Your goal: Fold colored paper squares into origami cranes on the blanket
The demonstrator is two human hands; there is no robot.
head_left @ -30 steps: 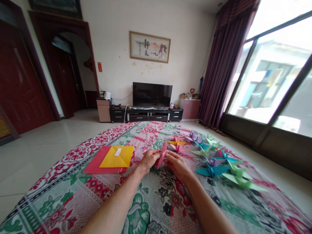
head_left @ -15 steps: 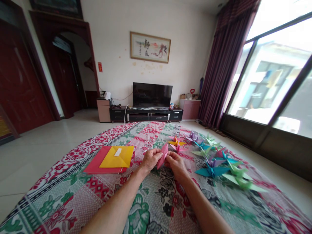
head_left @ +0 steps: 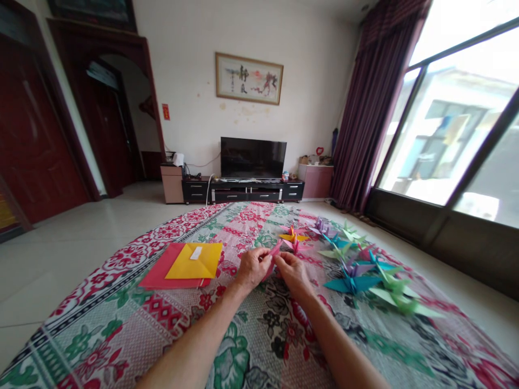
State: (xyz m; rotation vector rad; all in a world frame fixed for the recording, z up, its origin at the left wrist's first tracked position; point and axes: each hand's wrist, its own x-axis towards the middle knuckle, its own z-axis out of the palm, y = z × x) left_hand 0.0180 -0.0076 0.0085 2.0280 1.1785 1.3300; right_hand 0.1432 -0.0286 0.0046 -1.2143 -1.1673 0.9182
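Observation:
My left hand [head_left: 252,267] and my right hand [head_left: 292,270] meet over the floral cloth [head_left: 251,335], both pinched on a folded pink paper piece [head_left: 274,254]. Only a narrow strip of the pink paper shows between the fingers. A stack of flat sheets, yellow sheet [head_left: 194,261] on top of red sheets [head_left: 158,275], lies to the left of my left hand. Several finished paper cranes lie to the right, among them a teal crane [head_left: 352,283] and a green crane [head_left: 399,298].
A yellow and a pink crane [head_left: 292,237] sit just beyond my hands. Far off stand a TV [head_left: 253,158] on a low black cabinet [head_left: 243,190], a dark wooden door [head_left: 32,140] at left, and a large window [head_left: 458,124] with a purple curtain at right.
The pink paper stood upright and more exposed between my hands; now my fingers have closed in on it and it is lower and mostly covered.

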